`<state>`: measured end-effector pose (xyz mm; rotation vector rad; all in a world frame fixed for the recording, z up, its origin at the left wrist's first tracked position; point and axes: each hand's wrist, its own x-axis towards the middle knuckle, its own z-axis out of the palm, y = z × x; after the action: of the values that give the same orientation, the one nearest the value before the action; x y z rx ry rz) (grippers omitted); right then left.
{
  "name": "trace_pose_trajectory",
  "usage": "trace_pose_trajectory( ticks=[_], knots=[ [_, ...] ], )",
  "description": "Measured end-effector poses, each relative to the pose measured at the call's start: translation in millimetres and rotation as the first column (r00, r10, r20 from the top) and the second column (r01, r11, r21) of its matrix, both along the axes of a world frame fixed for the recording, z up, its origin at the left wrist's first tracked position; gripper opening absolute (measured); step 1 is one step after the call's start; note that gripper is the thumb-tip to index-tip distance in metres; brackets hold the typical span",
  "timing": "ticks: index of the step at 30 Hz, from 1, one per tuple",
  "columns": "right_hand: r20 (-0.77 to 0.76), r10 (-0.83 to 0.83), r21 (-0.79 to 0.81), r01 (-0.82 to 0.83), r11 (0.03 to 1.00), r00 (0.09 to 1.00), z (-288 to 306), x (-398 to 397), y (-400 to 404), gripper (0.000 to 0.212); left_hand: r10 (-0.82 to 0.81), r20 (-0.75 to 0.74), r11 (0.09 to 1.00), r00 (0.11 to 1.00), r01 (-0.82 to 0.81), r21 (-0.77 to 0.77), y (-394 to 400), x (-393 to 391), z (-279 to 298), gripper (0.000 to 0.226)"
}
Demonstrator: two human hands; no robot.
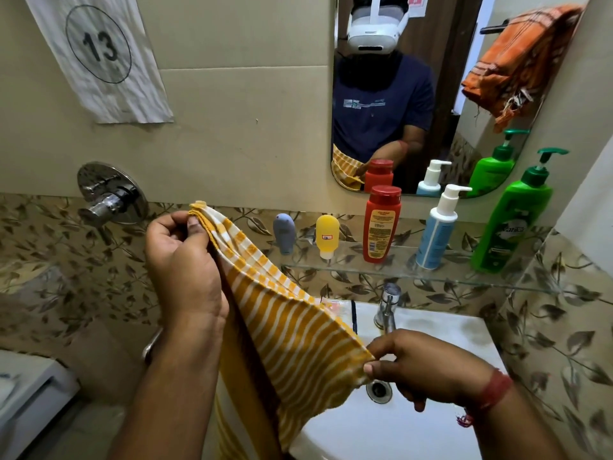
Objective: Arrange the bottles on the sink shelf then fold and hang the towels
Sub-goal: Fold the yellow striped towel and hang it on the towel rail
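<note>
— While I've got the yellow striped towel stretched over the sink, what should I watch for in this fold?

— Keep the edges matched. Your left hand pinches the stacked corners up high, thumb and fingers clamped on the cloth; your right hand pinches the lower corner just above the drain. Pull both a little apart so the top edge goes taut, then bring the corners together evenly.

— I'd judge the bottles finished: the grey tube, yellow tube, red bottle, blue pump bottle and green pump bottle stand in a row on the glass shelf, short to tall.

— Agreed (though I can't tell how firmly the two tubes stand on their caps). What's in the way?

— The tap sits right behind the towel, and the shelf edge is near my left hand. A wide swing could knock the tubes over.

— The towel's tail hangs below the sink's front edge, too; lift before folding so it doesn't drag into the basin. Where will it hang?

— An orange towel is already draped on a rail at upper right; probably beside that.
</note>
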<state>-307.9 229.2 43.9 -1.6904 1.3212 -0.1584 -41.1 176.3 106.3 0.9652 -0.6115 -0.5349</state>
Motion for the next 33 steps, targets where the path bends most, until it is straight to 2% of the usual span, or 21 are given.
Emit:
trace_pose_trajectory(
  ticks=[2,7,13,15,18,23,27,33],
  knots=[
    [-0.037,0.019,-0.037,-0.021,0.999,0.999,-4.2,-0.3,-0.8,0.015,0.003,-0.001,1.0,1.0,-0.004,-0.008,0.0,0.6,0.8,0.024],
    [0.028,-0.033,-0.325,0.04,0.945,0.999,1.7,-8.3,-2.6,0.006,0.032,-0.011,0.999,0.999,-0.032,-0.001,-3.2,10.5,-0.8,0.026],
    [-0.019,-0.04,-0.341,0.031,0.94,0.999,6.1,-30.6,2.0,0.008,0.079,-0.04,0.997,0.996,-0.079,0.008,-3.2,22.8,1.8,0.028],
    [-0.042,0.016,-0.279,-0.028,0.96,0.999,8.6,-28.6,3.7,0.007,0.082,-0.034,0.997,0.996,-0.082,0.004,-1.5,19.9,2.3,0.028],
    [-0.026,0.133,-0.101,-0.135,0.986,0.991,8.1,-21.3,6.1,0.008,0.063,-0.033,0.998,0.997,-0.064,-0.003,0.4,13.6,4.5,0.027],
    [-0.03,0.276,0.011,-0.276,0.961,0.961,-4.8,0.5,9.8,0.014,-0.001,-0.037,0.999,0.999,0.0,-0.037,3.8,4.3,6.6,0.025],
    [0.132,0.176,0.17,-0.197,0.966,0.976,-6.6,11.9,11.6,0.02,-0.003,-0.039,0.999,0.999,0.001,-0.049,4.3,3.8,10.2,0.024],
    [0.312,-0.024,0.135,-0.019,0.991,0.95,-3.6,4.8,7.2,0.018,0.025,-0.038,0.999,0.999,-0.026,-0.039,9.1,5.1,11.8,0.022]
  ],
)
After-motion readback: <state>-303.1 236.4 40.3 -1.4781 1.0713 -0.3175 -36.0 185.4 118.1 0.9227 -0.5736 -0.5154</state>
